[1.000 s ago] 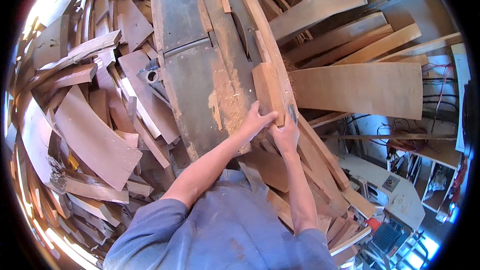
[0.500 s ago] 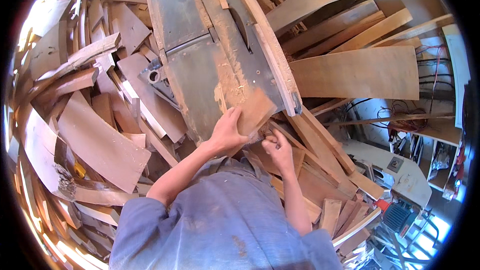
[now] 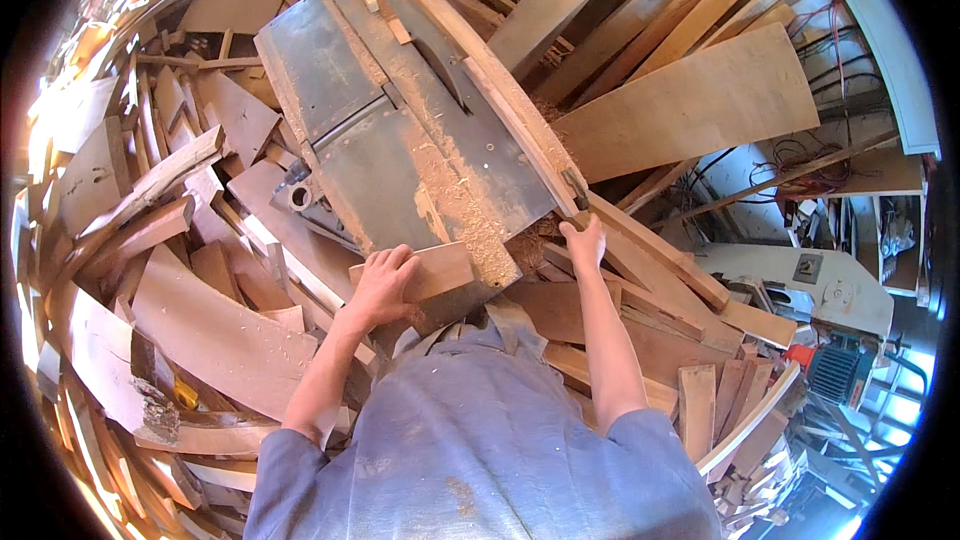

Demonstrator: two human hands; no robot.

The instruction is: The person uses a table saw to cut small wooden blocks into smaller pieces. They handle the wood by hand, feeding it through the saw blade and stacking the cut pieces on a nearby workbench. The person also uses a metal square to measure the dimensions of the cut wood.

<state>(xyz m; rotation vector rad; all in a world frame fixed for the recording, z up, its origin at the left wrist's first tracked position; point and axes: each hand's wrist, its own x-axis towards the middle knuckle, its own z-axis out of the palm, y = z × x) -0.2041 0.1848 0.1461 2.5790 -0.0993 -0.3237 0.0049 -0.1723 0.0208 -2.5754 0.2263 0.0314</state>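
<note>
Wood-wise, swung the block (image 3: 442, 270) well left of right hand (image 3: 585, 240) now, gripped in left hand (image 3: 382, 287); can't tell right hand's grip by the fence (image 3: 520, 120).

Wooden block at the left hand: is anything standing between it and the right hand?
No upright obstacle shows between the wooden block, held by the left hand, and the right hand, at the near end of the wooden rail. Loose sawdust lies between them on the machine table.
</note>
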